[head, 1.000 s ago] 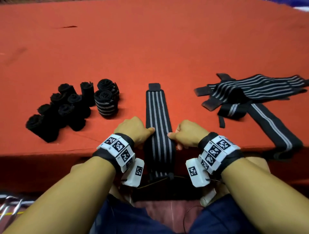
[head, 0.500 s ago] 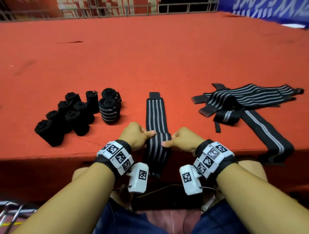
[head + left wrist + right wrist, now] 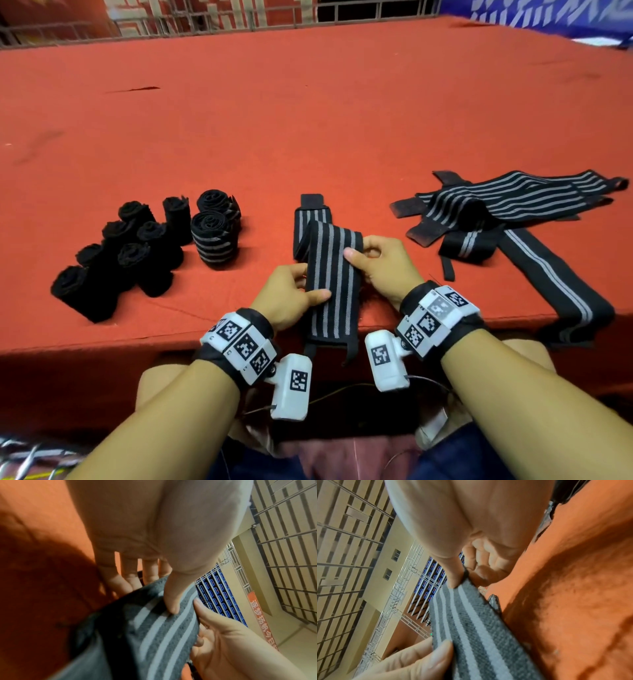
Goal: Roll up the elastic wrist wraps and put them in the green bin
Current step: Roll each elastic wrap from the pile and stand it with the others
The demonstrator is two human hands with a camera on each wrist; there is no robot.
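A black wrist wrap with grey stripes (image 3: 331, 281) lies at the near edge of the red table (image 3: 308, 120), its near part lifted and doubled over its far part. My left hand (image 3: 291, 298) pinches its left edge, thumb on top (image 3: 171, 601). My right hand (image 3: 380, 263) pinches its right edge between thumb and fingers (image 3: 453, 577). The wrap's striped cloth (image 3: 471, 622) fills the wrist views. Its black end tab (image 3: 311, 200) lies flat further away. No green bin is in view.
Several rolled black wraps (image 3: 137, 246) stand in a cluster at the left, with two striped rolls (image 3: 214, 236) beside them. A pile of unrolled striped wraps (image 3: 507, 209) lies at the right, one strap (image 3: 565, 294) trailing over the table's near edge.
Both hands lifted the wrap's near end, which hung over the table edge, and brought it up and forward over the flat part. The camera tilted up.
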